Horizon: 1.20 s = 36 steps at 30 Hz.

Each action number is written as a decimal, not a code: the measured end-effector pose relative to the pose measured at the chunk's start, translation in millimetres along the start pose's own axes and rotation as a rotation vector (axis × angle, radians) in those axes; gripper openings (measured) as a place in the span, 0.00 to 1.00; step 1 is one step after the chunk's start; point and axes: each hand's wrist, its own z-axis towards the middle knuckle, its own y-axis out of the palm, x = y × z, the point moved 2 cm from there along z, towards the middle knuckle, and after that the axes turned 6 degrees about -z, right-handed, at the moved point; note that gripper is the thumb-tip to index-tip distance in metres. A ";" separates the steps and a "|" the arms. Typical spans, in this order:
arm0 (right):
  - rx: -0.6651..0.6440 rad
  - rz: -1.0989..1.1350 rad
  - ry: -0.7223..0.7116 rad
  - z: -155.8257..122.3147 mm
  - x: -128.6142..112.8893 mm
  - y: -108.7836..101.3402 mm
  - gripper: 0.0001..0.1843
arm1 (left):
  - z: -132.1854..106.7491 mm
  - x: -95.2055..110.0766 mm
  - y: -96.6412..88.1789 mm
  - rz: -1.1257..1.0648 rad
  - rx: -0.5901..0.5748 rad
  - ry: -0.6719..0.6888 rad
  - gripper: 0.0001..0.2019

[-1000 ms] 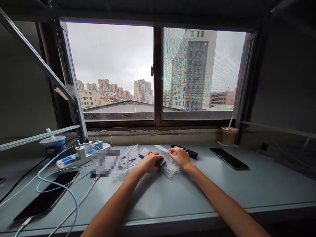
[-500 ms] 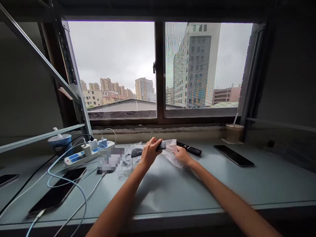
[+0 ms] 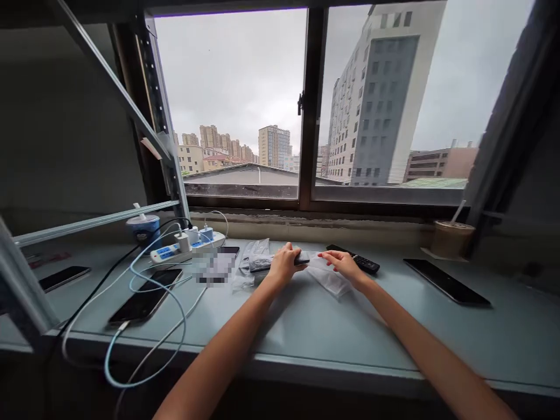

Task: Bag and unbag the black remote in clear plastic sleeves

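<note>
My left hand (image 3: pixel 283 265) is wrapped round a dark remote control (image 3: pixel 301 258), whose end sticks out to the right past my fingers. Just right of it, my right hand (image 3: pixel 345 267) hovers over a clear plastic bag (image 3: pixel 330 281), fingers stretched out and apart. The crumpled bag lies on the table under that hand. Behind my right hand rests another black remote control (image 3: pixel 366 264), partly hidden by the hand. Left of my left hand sits a dark item wrapped in clear plastic (image 3: pixel 258 263).
On the left, a power strip (image 3: pixel 168 252) with chargers and looping cables lies by a phone (image 3: pixel 146 296) and a blue cup (image 3: pixel 143 228). To the right are a black tablet-like device (image 3: pixel 446 281) and a drink cup (image 3: pixel 452 240). A metal frame (image 3: pixel 118 87) slants at left.
My right hand has let go of the plastic bag, which has come off the remote control onto the table. The left hand keeps the remote control. The view has shifted.
</note>
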 end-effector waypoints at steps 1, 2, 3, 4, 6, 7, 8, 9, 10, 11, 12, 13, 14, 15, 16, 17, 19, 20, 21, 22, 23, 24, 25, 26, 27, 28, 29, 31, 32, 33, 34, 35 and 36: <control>-0.009 -0.020 0.010 -1.0 0.5 -0.1 0.25 | -0.9 1.5 1.1 -0.006 -0.002 0.000 0.15; -0.020 -0.038 0.022 -1.7 1.4 -0.2 0.26 | -1.5 2.7 2.1 -0.015 -0.007 0.004 0.15; -0.041 -0.055 0.028 -1.9 2.4 -0.2 0.27 | -1.8 3.4 2.9 -0.023 -0.004 0.002 0.15; -0.051 -0.067 0.030 -1.9 3.5 -0.4 0.28 | -1.8 3.9 3.7 -0.025 -0.005 0.004 0.15; -0.051 -0.082 0.044 -1.4 6.0 -1.3 0.30 | -1.5 4.3 5.5 -0.018 -0.007 0.008 0.16; -0.054 -0.086 0.042 -1.4 7.0 -1.7 0.31 | -1.2 4.4 6.3 -0.006 -0.010 0.009 0.17; -0.073 -0.085 0.036 -1.6 7.6 -1.7 0.31 | -1.0 4.5 7.0 0.006 -0.012 0.007 0.17; -0.085 -0.089 0.040 -2.1 8.3 -1.8 0.31 | -0.9 5.0 7.6 0.014 -0.021 0.013 0.18; -0.090 -0.090 0.042 -2.9 8.6 -1.9 0.30 | -0.8 5.5 8.0 0.022 -0.027 0.015 0.18; -0.096 -0.091 0.044 -3.9 8.8 -1.9 0.29 | -0.9 6.3 8.3 0.027 -0.032 0.016 0.18; -0.101 -0.091 0.047 -5.0 9.0 -1.7 0.28 | -1.0 7.2 8.4 0.032 -0.037 0.020 0.18; -0.106 -0.089 0.046 -6.0 9.2 -1.5 0.27 | -1.1 8.3 8.4 0.035 -0.040 0.024 0.18; -0.113 -0.085 0.044 -6.9 9.4 -1.1 0.27 | -1.2 9.5 8.3 0.039 -0.042 0.030 0.18; -0.119 -0.078 0.041 -7.4 9.8 -0.6 0.26 | -1.1 10.8 8.2 0.042 -0.043 0.040 0.18; -0.123 -0.071 0.039 -7.5 10.2 -0.2 0.26 | -1.0 12.0 7.9 0.045 -0.041 0.053 0.18; -0.122 -0.068 0.040 -7.1 10.7 0.0 0.26 | -0.6 13.0 7.5 0.048 -0.037 0.067 0.18; -0.099 -0.068 0.049 -4.9 11.3 -0.7 0.26 | 0.9 14.1 6.0 0.049 -0.019 0.088 0.17; -0.073 -0.061 0.058 -3.3 11.4 -1.8 0.26 | 1.9 14.0 4.9 0.048 -0.008 0.090 0.17; -0.036 -0.046 0.074 -1.5 11.4 -3.6 0.27 | 2.9 13.5 3.5 0.044 0.003 0.085 0.17; 0.007 -0.017 0.097 0.4 11.3 -5.9 0.28 | 4.0 12.7 2.1 0.037 0.013 0.076 0.17; 0.051 0.021 0.125 2.2 11.4 -8.5 0.30 | 4.9 11.9 0.7 0.029 0.023 0.066 0.17; 0.092 0.061 0.154 3.7 11.7 -11.3 0.31 | 5.6 11.0 -0.5 0.019 0.032 0.057 0.17; 0.124 0.088 0.179 4.9 12.3 -14.0 0.31 | 6.0 10.4 -1.4 0.009 0.038 0.052 0.17; 0.142 0.095 0.196 5.7 13.0 -16.4 0.31 | 6.0 10.1 -2.1 -0.001 0.043 0.053 0.16; 0.144 0.084 0.202 6.3 13.7 -18.3 0.30 | 5.8 10.1 -2.4 -0.011 0.046 0.056 0.16; 0.130 0.059 0.201 6.5 14.5 -19.6 0.28 | 5.4 10.3 -2.6 -0.020 0.047 0.061 0.15; 0.105 0.029 0.196 6.4 15.2 -20.3 0.26 | 4.8 10.6 -2.5 -0.028 0.048 0.067 0.15; 0.038 -0.010 0.193 5.2 15.6 -20.3 0.25 | 3.5 11.3 -2.4 -0.034 0.050 0.078 0.15; 0.008 -0.013 0.195 4.2 15.0 -19.8 0.25 | 2.9 11.5 -2.4 -0.033 0.052 0.083 0.15; -0.021 -0.011 0.197 2.9 13.6 -19.0 0.26 | 2.5 11.7 -2.4 -0.030 0.053 0.089 0.15; -0.055 -0.010 0.196 1.5 11.5 -17.8 0.26 | 2.1 11.8 -2.5 -0.027 0.054 0.097 0.16; -0.096 -0.006 0.185 -0.1 8.8 -16.1 0.26 | 1.8 11.9 -2.5 -0.028 0.051 0.107 0.16; -0.138 0.000 0.169 -1.8 5.9 -14.0 0.26 | 1.6 12.1 -2.4 -0.031 0.043 0.123 0.17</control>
